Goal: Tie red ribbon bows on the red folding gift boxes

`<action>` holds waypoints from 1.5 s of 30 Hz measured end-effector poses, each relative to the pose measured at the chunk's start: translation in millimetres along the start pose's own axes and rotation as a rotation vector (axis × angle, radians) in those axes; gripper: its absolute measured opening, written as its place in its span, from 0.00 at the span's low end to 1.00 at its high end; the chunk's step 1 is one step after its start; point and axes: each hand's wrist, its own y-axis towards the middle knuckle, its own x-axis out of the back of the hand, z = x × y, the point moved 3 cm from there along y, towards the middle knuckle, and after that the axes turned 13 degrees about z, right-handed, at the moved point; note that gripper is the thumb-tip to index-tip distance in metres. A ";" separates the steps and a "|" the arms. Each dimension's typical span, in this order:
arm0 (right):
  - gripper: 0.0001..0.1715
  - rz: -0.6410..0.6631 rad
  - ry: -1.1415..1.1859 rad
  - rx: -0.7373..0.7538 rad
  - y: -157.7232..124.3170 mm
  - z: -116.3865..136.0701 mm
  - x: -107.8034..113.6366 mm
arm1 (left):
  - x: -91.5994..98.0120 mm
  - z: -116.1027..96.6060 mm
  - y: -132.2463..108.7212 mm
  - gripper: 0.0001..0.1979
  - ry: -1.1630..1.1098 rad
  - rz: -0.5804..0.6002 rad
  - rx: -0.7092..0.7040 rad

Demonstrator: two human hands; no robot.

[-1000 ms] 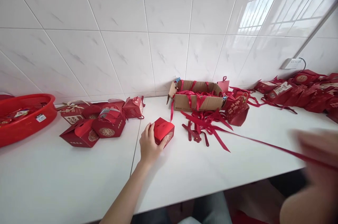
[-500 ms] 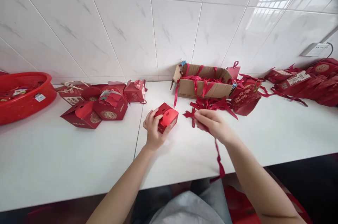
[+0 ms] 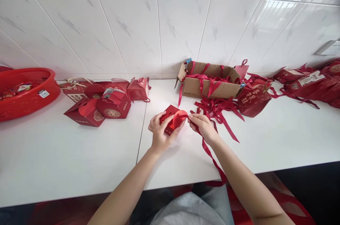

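A small red gift box (image 3: 174,120) rests on the white counter (image 3: 79,161) in front of me. My left hand (image 3: 160,133) is wrapped round its left side and front, fingers closed on it. My right hand (image 3: 203,127) pinches the end of a long red ribbon (image 3: 212,157) right at the box's rounded top flap. The ribbon trails down from my right hand over the counter's front edge.
An open cardboard box (image 3: 209,85) of red ribbons stands against the tiled wall, with loose ribbons (image 3: 220,110) spilled before it. Several red gift boxes (image 3: 105,101) lie at left beside a red plastic basket (image 3: 25,94). More red boxes (image 3: 308,85) crowd the far right.
My right hand swept in from the far right with the ribbon and has brought its end up to the box. My left hand stayed on the box, tilting it slightly.
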 end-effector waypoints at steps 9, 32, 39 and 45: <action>0.16 -0.103 -0.124 -0.037 0.0 -4.1 -7.6 | -4.4 -6.4 -6.5 0.27 0.031 0.020 -0.070; 0.17 -0.144 -0.622 -0.025 -10.0 4.2 -2.5 | 17.1 -24.7 38.7 0.08 0.087 0.309 -0.189; 0.18 -0.131 -0.706 -0.017 -15.5 6.8 -1.6 | 15.6 -26.6 45.6 0.06 0.033 0.338 -0.219; 0.20 -0.084 -0.748 -0.025 -19.2 11.7 -1.2 | 19.9 -30.9 45.1 0.07 -0.171 0.457 -0.114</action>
